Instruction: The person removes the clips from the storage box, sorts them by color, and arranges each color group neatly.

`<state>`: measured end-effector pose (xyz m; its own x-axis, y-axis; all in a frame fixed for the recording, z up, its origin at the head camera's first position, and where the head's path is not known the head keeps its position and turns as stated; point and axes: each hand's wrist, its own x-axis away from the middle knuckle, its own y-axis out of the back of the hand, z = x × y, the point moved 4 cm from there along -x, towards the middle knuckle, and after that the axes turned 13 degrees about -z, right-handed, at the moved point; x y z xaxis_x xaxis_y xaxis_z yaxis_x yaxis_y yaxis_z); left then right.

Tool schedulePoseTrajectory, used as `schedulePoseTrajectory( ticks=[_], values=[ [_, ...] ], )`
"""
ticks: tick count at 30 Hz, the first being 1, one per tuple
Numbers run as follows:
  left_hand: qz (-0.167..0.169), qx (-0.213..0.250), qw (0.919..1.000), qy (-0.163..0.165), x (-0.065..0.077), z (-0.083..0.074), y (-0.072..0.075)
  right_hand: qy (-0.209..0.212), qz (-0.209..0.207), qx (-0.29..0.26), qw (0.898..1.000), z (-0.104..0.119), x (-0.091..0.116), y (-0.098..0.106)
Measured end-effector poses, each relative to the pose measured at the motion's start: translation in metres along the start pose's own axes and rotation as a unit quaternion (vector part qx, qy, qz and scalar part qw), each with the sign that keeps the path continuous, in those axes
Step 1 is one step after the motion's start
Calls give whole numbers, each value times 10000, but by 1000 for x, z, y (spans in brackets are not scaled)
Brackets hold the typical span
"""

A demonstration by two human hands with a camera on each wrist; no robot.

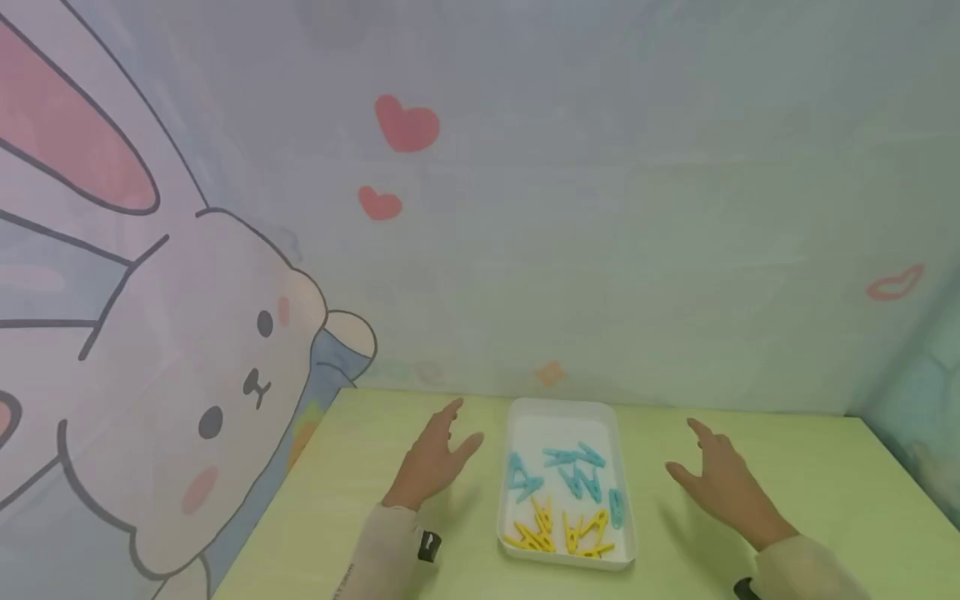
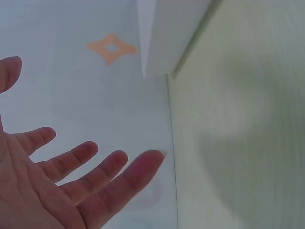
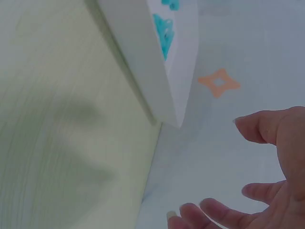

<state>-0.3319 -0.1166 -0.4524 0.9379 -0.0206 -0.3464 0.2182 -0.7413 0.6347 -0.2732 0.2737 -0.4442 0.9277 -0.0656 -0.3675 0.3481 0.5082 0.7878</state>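
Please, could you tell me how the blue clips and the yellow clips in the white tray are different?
Colour: the blue clips are light turquoise, while the yellow clips are bright yellow.
Place: the yellow clips lie at the tray's near end; most blue clips lie farther back.
Spread: the blue clips cover more of the white tray than the yellow clips.
Shared: neither group is touched by a hand.

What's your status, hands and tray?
Left hand, right hand empty, flanking white tray. Blue clothespins, yellow clothespins inside. No obstruction visible between hands and tray.
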Motion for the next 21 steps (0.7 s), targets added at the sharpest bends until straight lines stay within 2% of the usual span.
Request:
schedulePoseTrajectory(
  ticks=[6,12,16,21],
  values=[
    [54,844,9960,276,0,-12,-5,-207,365,-381,9984,21,1,-3],
    [194,1815,9820,480,1,-24,-8,-370,671,-508,9958,47,3,-12],
    [209,2128,9753,548,2,-27,-13,-472,828,-568,9938,61,5,-21],
    [169,2321,9710,552,2,-30,-18,-467,859,-621,9933,79,9,-30]
  ],
)
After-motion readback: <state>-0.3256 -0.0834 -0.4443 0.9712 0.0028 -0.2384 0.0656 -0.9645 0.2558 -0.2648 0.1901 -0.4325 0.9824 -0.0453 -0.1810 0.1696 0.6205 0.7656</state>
